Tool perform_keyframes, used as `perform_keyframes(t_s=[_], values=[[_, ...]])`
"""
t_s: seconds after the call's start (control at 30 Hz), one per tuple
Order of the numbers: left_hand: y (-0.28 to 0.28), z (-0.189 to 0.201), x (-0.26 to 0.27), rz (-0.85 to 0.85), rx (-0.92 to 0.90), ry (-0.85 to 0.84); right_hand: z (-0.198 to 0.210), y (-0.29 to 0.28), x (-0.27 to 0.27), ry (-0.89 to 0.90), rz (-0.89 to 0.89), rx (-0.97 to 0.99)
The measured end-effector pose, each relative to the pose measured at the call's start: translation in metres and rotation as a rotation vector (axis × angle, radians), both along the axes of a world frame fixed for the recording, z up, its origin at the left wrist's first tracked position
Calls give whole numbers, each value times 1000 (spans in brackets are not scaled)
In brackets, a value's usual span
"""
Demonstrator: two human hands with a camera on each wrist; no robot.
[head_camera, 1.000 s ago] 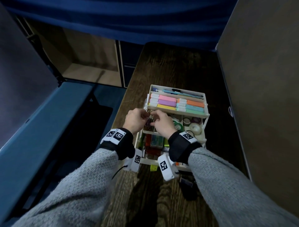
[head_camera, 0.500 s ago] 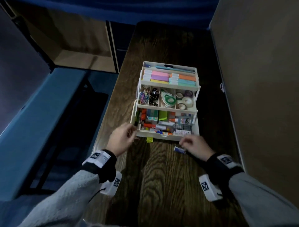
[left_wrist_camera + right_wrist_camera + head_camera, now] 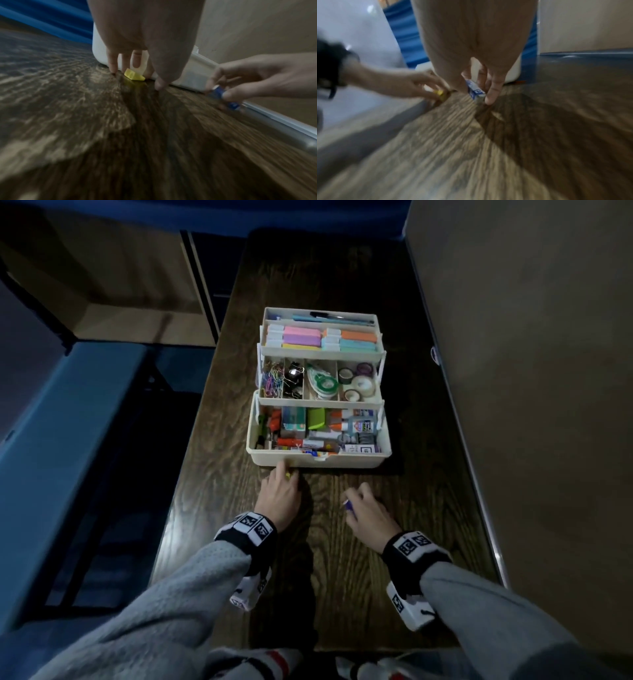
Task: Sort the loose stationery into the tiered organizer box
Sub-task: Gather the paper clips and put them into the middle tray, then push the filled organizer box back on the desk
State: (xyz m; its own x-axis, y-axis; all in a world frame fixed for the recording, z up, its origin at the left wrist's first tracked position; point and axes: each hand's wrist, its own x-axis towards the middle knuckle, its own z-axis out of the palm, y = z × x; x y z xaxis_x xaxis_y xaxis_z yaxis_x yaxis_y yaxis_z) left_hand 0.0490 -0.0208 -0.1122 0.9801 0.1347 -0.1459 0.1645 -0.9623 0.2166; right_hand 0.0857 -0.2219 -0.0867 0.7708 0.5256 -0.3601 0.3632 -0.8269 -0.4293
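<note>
The white tiered organizer box stands open on the dark wooden table, its three trays filled with stationery. A small yellow block lies on the table against the box's front wall. My left hand reaches down over it, fingertips on the table to its left and the thumb apart to its right. My right hand pinches a small blue-and-white box between thumb and fingers, just above the table and in front of the organizer. The same blue-and-white box peeks out at its fingertips in the head view.
A grey wall panel with a metal rail runs along the table's right edge. The table's left edge drops to a dark gap beside a blue surface. Bare wood lies between the organizer and me.
Both hands left the organizer's middle tray and came down to the table in front of it. The right hand took hold of the blue-and-white box. The left hand moved right onto the yellow block.
</note>
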Motion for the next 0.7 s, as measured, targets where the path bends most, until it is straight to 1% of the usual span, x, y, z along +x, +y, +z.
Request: perform_keyframes(t_s=[0.1,0.17,0.23,0.3,0.37,0.43,0.5,0.53,0.57,0.6,0.63,0.7], values=[[11,2,2,-72,-51,-24,11,-21,11,12,-255,110],[20,4,0,-118,-86,-12,18,-36,31,28,-438,150],[29,7,-5,-156,-62,-4,27,-48,56,71,-545,161],[38,10,-13,-121,-85,-13,36,-56,82,101,-602,197],[50,12,-23,-36,-114,-50,46,-58,105,86,-632,211],[64,15,-30,97,-175,-95,54,-54,117,107,-653,216],[74,21,-32,255,-279,-110,57,-43,119,261,-681,261],[77,25,-32,331,-344,-104,56,-37,118,342,-673,273],[80,30,-30,401,-409,-97,54,-29,116,388,-644,267],[82,33,-26,469,-469,-97,51,-23,113,391,-607,250],[82,38,-22,538,-523,-100,47,-18,112,356,-577,233],[83,46,-6,663,-607,-120,43,-12,112,248,-568,222]])
